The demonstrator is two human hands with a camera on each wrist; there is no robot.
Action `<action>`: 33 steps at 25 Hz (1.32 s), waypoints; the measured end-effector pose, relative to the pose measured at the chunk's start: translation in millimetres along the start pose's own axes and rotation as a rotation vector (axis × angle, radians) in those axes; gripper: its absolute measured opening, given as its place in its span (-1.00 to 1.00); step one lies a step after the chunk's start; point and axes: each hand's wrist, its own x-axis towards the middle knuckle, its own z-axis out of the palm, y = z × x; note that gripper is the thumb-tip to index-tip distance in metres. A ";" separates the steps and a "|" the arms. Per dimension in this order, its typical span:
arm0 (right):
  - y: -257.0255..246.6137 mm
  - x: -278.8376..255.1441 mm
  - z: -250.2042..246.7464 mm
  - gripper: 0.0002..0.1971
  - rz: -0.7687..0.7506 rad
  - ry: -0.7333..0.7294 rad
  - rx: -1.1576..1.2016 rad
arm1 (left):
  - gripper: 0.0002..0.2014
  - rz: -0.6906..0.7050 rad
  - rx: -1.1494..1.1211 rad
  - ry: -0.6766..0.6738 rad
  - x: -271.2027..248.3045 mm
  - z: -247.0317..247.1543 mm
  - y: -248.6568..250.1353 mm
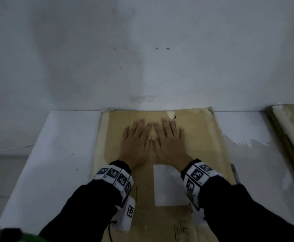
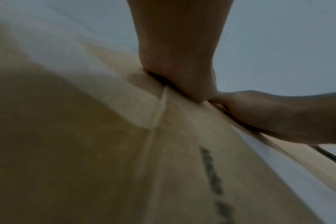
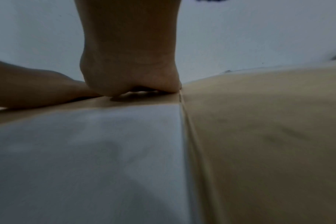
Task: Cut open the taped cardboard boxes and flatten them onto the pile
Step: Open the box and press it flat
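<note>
A flattened brown cardboard box (image 1: 200,149) lies on the white table, its far edge against the wall. A white label (image 1: 169,186) is stuck on it near me. My left hand (image 1: 135,138) and right hand (image 1: 169,138) lie flat side by side on the cardboard, fingers spread and thumbs touching, pressing it down. In the left wrist view the heel of my left hand (image 2: 180,60) bears on the cardboard (image 2: 86,166). The right wrist view shows my right palm (image 3: 130,68) on the cardboard (image 3: 269,136) just past the label (image 3: 86,159).
A pile of flattened cardboard (image 1: 293,135) lies at the right edge of the table. The white table (image 1: 55,154) stretches to the left of the box. A grey-white wall (image 1: 142,49) stands right behind the box.
</note>
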 end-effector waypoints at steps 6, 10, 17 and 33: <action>10.0 21.5 0.5 -0.34 -0.030 -0.023 -0.021 | -0.39 -0.005 0.042 0.066 9.7 7.7 -8.0; 44.9 5.1 -14.7 -0.35 0.155 -0.054 0.020 | -0.28 -0.034 0.014 -0.040 -1.9 -1.8 -19.3; 61.9 -94.3 -11.5 -0.23 0.278 -0.124 -0.022 | -0.26 -0.193 -0.042 -0.127 -115.0 -1.7 -15.6; -16.6 -130.3 5.8 -0.23 0.296 -0.099 0.002 | -0.31 -0.257 0.032 -0.055 -130.4 8.5 -6.2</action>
